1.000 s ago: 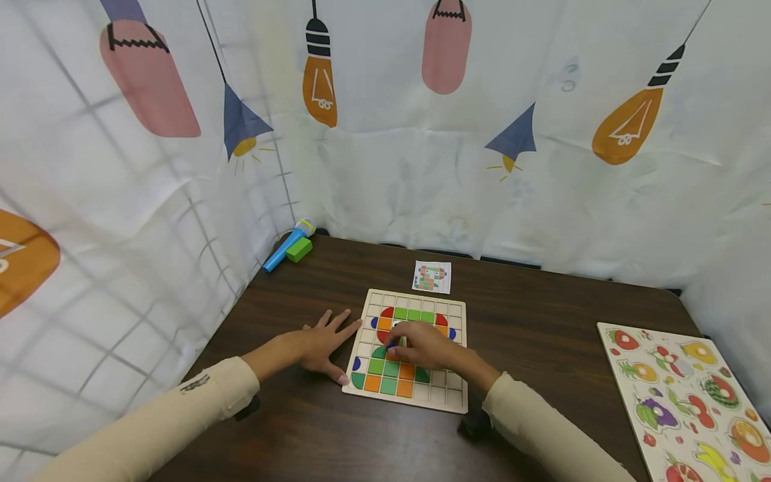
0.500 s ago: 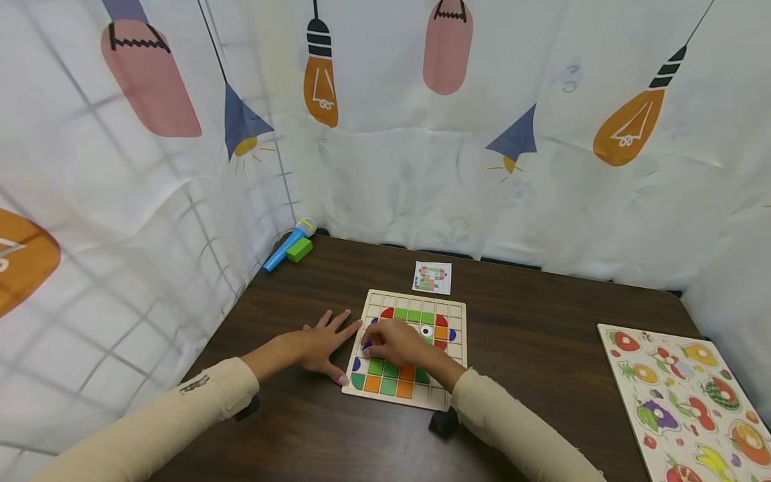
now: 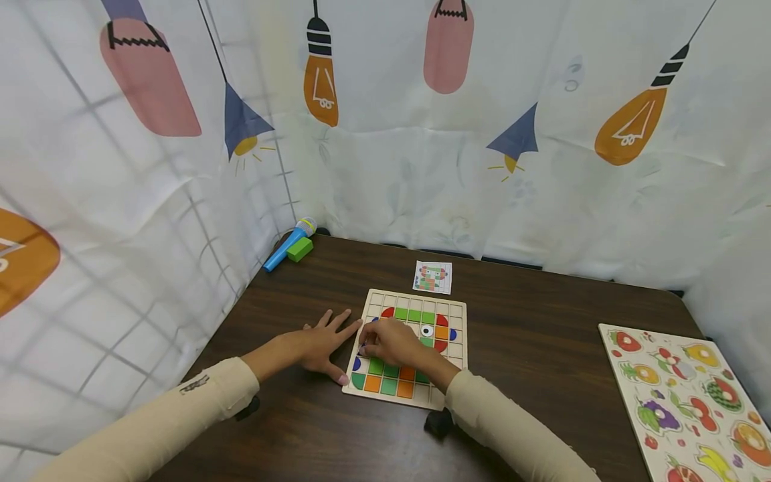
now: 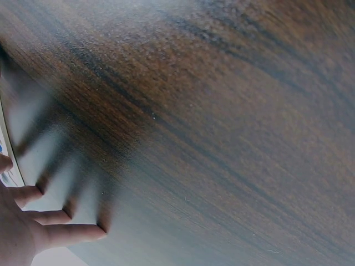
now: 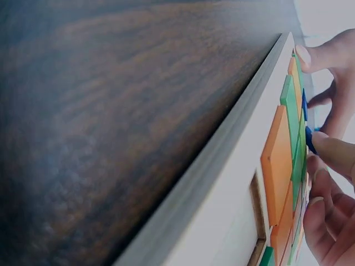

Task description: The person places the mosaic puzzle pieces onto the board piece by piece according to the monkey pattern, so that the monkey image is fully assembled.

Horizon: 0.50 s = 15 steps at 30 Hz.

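A light wooden grid board lies on the dark table, with red, green, orange and blue pieces set in several of its squares. My right hand is over the board's left part and pinches a blue piece close above the grid, near the left edge. The fingers hide part of that piece and the squares below. My left hand rests with fingers spread beside the board, thumb and a fingertip at its left edge. An orange square sits in the board in the right wrist view.
Behind the board lies a small printed pattern card. A blue toy microphone and a green block are at the back left. A fruit puzzle board lies at the right. Patterned curtains surround the table.
My right hand has moved left across the board with the blue piece, from the middle to the left edge, uncovering the white eye piece. The left hand has stayed in place.
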Motion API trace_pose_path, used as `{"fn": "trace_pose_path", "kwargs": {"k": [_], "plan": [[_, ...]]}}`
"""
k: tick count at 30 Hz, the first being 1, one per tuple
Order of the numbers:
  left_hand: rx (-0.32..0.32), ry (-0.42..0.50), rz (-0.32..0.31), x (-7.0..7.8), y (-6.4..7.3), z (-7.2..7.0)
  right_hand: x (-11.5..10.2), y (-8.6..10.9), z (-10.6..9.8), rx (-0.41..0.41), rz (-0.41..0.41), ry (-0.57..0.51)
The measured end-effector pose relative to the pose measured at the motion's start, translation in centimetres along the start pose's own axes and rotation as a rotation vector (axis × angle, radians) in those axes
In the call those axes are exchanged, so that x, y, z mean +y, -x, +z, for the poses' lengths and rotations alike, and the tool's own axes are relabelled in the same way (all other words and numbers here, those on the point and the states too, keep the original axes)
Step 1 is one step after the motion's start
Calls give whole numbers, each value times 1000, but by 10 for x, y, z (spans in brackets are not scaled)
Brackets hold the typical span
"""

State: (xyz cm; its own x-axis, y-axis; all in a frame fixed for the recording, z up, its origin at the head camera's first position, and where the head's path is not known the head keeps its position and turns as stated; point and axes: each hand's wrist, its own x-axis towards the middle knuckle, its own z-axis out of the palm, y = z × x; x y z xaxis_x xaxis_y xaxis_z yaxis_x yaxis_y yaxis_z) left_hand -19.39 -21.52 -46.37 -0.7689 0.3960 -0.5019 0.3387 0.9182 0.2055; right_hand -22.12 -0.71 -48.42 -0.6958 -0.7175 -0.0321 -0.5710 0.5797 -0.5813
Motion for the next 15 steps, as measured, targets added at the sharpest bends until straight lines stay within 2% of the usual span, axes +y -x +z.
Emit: {"fn": "trace_pose_path", "kwargs": {"k": [5, 15], "plan": [[-3, 0, -3, 1, 0, -1, 1, 1, -1, 19, -1, 21], [-10, -1, -6, 2, 1, -2, 4, 2, -3, 16, 53, 52]]}}
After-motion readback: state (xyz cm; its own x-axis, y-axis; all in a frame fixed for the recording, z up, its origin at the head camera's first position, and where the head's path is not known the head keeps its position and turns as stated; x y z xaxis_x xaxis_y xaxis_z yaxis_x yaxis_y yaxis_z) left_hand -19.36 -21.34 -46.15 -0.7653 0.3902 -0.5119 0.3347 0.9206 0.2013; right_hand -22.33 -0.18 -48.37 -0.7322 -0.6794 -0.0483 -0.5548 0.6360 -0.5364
